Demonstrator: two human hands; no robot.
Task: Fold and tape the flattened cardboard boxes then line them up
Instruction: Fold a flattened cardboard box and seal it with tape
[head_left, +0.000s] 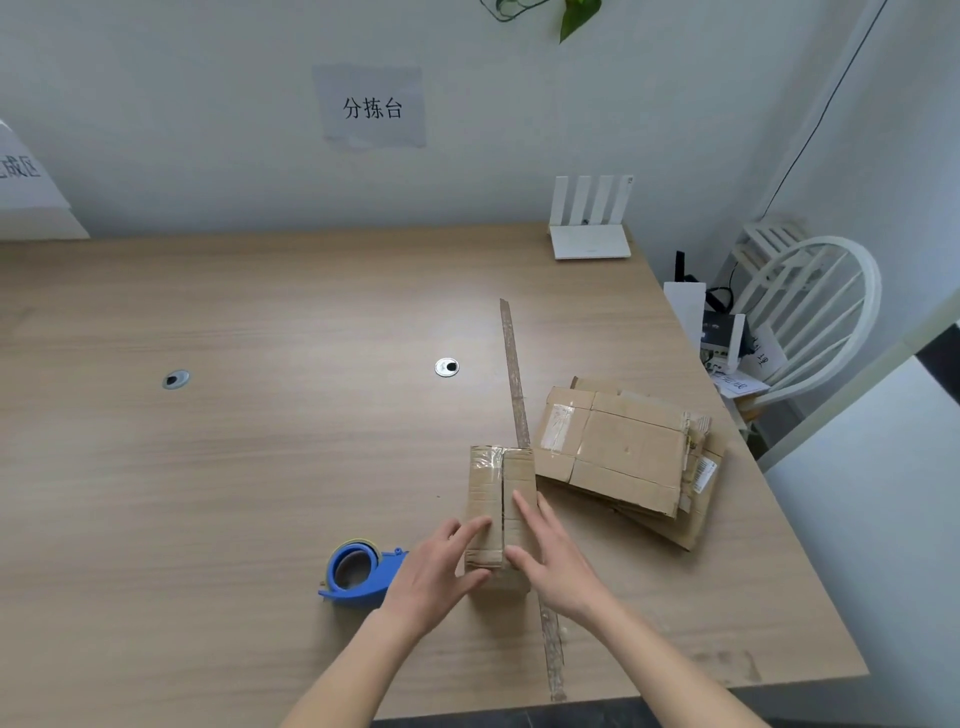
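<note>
Leftmost, a tape dispenser (358, 574) lies just left of the box (500, 499). Next, the left hand (436, 569) presses straight fingers on the box's near left flap; the right hand (553, 558) lies flat on its right flap, neither gripping. Flattened boxes (631, 457) are stacked just right of the box.

One folded box (501, 499), one flattened stack (631, 457), one tape dispenser (358, 571).

Wooden table (260, 467), white chair (821, 312)
</note>
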